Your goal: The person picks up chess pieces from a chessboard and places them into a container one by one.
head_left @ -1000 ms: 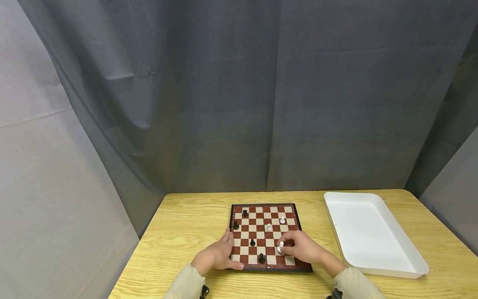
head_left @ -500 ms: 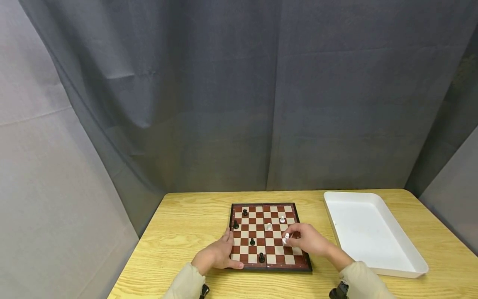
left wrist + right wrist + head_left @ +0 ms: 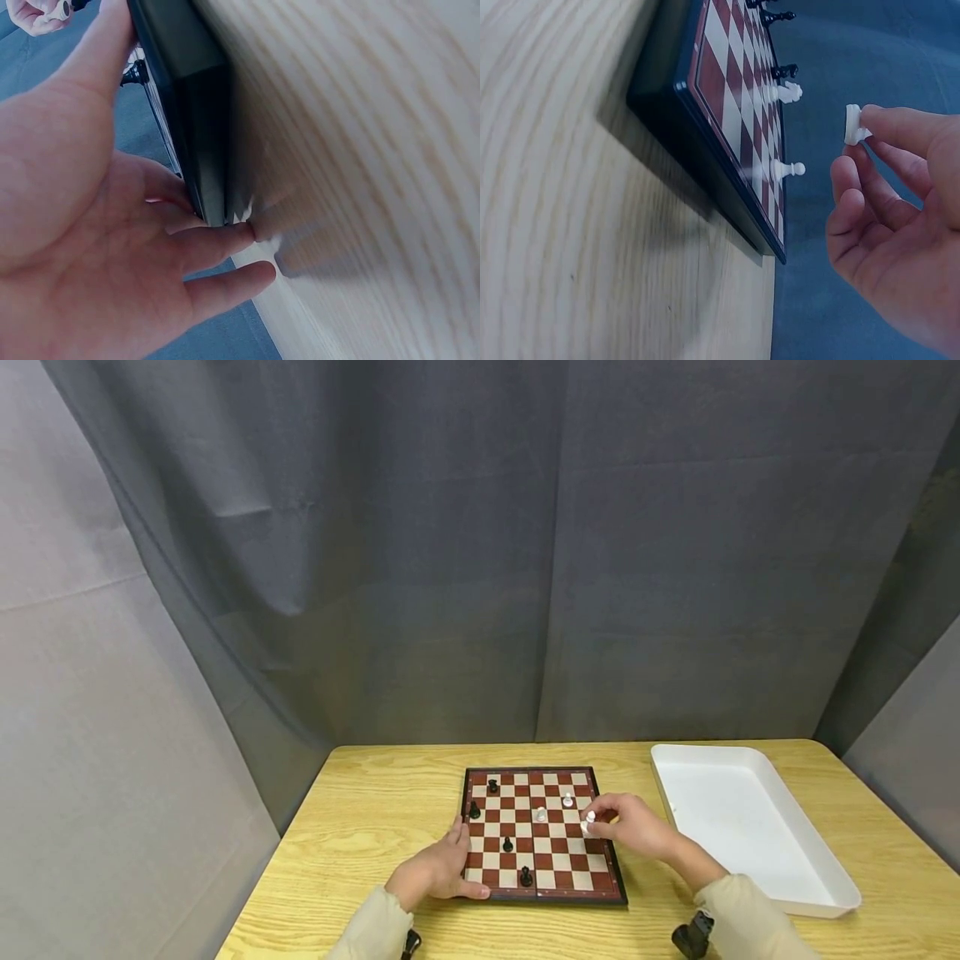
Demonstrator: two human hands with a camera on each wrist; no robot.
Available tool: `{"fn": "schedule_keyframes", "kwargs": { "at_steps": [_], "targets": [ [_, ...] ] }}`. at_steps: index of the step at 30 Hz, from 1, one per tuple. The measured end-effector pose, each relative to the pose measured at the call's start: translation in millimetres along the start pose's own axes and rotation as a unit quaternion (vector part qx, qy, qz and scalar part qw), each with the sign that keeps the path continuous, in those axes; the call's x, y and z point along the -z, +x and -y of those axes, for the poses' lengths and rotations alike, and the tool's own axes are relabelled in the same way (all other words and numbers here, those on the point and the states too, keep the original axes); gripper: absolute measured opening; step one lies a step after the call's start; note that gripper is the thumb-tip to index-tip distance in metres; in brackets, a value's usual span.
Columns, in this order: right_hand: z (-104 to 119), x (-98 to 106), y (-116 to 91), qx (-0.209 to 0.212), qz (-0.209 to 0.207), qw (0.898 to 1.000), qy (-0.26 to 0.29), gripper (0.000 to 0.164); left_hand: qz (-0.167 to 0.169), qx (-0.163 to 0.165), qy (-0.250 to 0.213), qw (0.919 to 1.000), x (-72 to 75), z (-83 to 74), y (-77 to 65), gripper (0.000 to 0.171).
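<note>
My right hand (image 3: 637, 829) pinches a white chess piece (image 3: 853, 124) between thumb and fingertips; its top is covered in the right wrist view. The piece is held off the board, over the right side of the chessboard (image 3: 555, 858). Along the board's left edge lies my left hand (image 3: 438, 870), thumb at the front-left corner and fingers extended, touching the dark side (image 3: 196, 112). On the squares stand a white knight (image 3: 786, 92) and a white pawn (image 3: 789, 169). Several black pieces, among them one near the front (image 3: 526, 877), stand on the left half.
A white rectangular tray (image 3: 757, 827) lies to the right of the board on the wooden table (image 3: 390, 785). Grey curtains (image 3: 450, 568) hang behind the table and at both sides.
My right hand has carried the white chess piece away from me and to the right, from the near squares towards the board's right edge. The left hand has stayed in place.
</note>
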State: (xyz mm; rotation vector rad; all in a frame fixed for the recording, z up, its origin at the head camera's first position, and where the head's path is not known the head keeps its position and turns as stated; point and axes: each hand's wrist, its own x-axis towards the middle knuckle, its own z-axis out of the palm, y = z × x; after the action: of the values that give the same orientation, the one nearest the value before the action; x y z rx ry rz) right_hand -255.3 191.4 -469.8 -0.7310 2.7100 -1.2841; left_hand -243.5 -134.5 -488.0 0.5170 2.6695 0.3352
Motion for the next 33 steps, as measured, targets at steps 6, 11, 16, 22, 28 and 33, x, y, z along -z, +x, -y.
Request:
{"fn": "schedule_keyframes", "kwargs": {
  "at_steps": [6,11,16,22,28,33],
  "targets": [
    [-4,10,0,-0.011,-0.01,1.0,-0.01,0.007,0.004,0.001,0.009,1.0,0.9,-1.1,-0.9,0.108],
    [-8,19,-1,-0.026,-0.016,0.999,-0.01,0.006,0.004,0.004,0.012,0.9999,1.8,-1.8,-0.8,0.108],
    [-13,30,-2,-0.029,-0.029,0.999,-0.026,0.006,0.006,0.005,0.013,0.9999,1.8,-2.3,-1.2,0.108],
    [-15,42,-5,-0.037,-0.049,0.998,-0.035,0.008,0.004,0.003,0.008,1.0,2.4,-2.4,-0.9,0.109],
    [-20,50,-9,-0.04,-0.053,0.997,-0.04,0.009,0.002,0.004,0.016,0.9999,1.7,-1.3,0.2,0.109],
    [-25,57,-13,-0.046,-0.058,0.996,-0.042,0.009,-0.001,0.001,0.016,0.9999,1.2,-1.7,-0.9,0.109]
  ]
}}
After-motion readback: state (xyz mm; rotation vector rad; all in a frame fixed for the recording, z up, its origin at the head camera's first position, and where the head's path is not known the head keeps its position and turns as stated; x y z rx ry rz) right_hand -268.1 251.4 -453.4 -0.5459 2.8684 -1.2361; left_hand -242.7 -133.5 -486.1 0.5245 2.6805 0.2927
